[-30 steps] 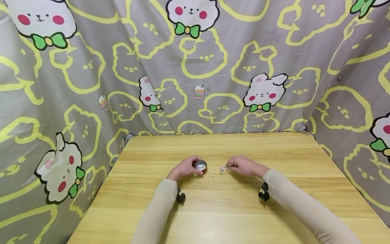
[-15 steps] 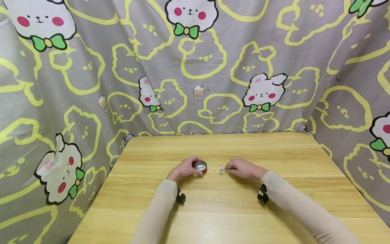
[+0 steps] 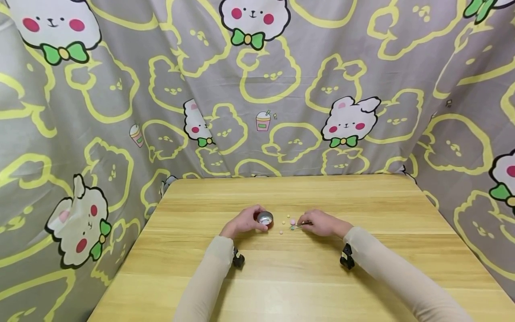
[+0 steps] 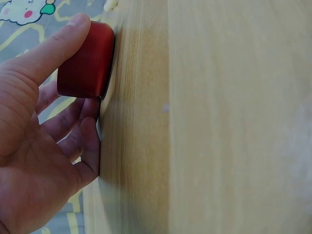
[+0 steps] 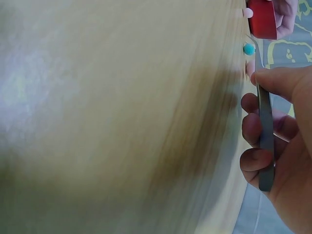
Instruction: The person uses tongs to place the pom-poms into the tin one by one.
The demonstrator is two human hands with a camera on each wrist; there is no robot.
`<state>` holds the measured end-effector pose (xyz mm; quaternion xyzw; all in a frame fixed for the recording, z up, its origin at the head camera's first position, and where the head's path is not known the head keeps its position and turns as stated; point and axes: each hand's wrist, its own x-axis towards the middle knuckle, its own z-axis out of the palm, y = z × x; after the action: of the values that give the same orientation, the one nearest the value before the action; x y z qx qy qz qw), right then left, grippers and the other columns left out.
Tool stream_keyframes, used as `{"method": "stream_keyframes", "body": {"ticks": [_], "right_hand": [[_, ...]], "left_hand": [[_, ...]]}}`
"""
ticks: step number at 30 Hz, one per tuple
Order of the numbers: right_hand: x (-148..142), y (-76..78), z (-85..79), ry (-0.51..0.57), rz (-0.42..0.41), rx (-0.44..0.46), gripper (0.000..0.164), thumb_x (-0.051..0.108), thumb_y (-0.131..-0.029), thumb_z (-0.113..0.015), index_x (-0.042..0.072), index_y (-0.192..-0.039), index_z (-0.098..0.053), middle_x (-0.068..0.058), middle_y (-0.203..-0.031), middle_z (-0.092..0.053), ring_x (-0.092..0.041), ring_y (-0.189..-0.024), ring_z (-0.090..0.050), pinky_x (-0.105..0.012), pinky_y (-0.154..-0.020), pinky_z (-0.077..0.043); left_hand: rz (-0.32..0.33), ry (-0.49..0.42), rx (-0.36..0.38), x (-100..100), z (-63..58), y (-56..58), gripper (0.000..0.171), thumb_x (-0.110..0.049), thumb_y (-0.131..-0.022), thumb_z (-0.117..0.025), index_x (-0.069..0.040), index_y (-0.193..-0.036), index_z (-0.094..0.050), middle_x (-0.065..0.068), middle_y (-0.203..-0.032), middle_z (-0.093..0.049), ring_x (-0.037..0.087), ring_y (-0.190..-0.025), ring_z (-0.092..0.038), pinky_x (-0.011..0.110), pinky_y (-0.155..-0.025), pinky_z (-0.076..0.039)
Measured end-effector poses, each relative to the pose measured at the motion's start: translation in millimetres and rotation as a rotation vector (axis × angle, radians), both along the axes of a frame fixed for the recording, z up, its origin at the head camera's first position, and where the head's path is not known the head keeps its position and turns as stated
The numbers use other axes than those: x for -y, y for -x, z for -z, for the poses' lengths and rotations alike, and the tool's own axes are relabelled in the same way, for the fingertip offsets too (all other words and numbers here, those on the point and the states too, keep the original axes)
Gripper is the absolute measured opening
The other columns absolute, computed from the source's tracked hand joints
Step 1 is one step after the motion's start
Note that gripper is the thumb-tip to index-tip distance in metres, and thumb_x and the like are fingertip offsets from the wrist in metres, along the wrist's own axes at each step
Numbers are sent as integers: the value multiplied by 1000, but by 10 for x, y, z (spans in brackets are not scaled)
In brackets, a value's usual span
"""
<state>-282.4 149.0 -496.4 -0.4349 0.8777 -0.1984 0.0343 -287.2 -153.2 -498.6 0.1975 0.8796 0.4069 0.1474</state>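
Note:
My left hand (image 3: 243, 221) grips a small round red cup (image 4: 87, 63) standing on the table, thumb on one side and fingers behind it. Its silvery inside shows in the head view, with something pale at the bottom. My right hand (image 3: 323, 222) holds metal tweezers (image 5: 265, 131), thumb and fingers pinching the arms. The tweezers point left toward the cup, their tips right at a small teal ball (image 5: 249, 49) on the table. Just behind the tips lies a larger pink ball (image 3: 293, 222). A small pale pink ball (image 3: 280, 232) lies nearer the cup.
Two small yellow balls, one yellow ball (image 3: 283, 222) and a second yellow ball (image 3: 288, 216) farther back, lie between the hands. The wooden table (image 3: 257, 277) ends at a grey patterned curtain (image 3: 289, 89), which also hangs along both sides.
The tweezers' tips have shifted nearer to me, from the larger pink ball to the teal ball, as my right hand moved slightly. My left hand and the cup stay in place.

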Motion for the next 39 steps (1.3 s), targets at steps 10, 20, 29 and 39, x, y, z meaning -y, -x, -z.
{"method": "stream_keyframes", "body": {"ticks": [10, 20, 29, 39], "right_hand": [[-16, 8, -7, -5, 14, 27, 15, 11, -92, -60, 10, -104, -69, 2, -93, -63, -15, -86, -58, -37, -76, -46], [-59, 20, 27, 10, 16, 25, 14, 11, -93, -60, 10, -104, -69, 0, -96, -64, -16, -89, -59, -38, -80, -47], [-93, 43, 78, 41, -24, -18, 15, 12, -93, -59, 11, -104, -69, 2, -95, -63, -15, -89, -60, -37, -79, -48], [-125, 36, 85, 74, -26, -12, 15, 10, -93, -60, 10, -104, -69, 0, -96, -65, -16, -89, -60, -38, -79, -48]], "left_hand": [[7, -7, -2, 4, 12, 5, 45, -16, -77, -80, -13, -115, -57, -1, -106, -59, 15, -96, -55, 33, -84, -45], [3, -22, 2, 15, -7, -9, 45, -17, -77, -80, -13, -116, -57, 0, -108, -59, 16, -101, -54, 36, -89, -42], [-3, -15, -1, 6, -31, -8, 46, -16, -76, -81, -12, -115, -58, 0, -107, -59, 16, -99, -54, 36, -89, -42], [-4, -7, 0, 0, -27, -13, 47, -17, -76, -81, -12, -116, -57, 1, -108, -59, 16, -100, -54, 35, -90, -42]]}}
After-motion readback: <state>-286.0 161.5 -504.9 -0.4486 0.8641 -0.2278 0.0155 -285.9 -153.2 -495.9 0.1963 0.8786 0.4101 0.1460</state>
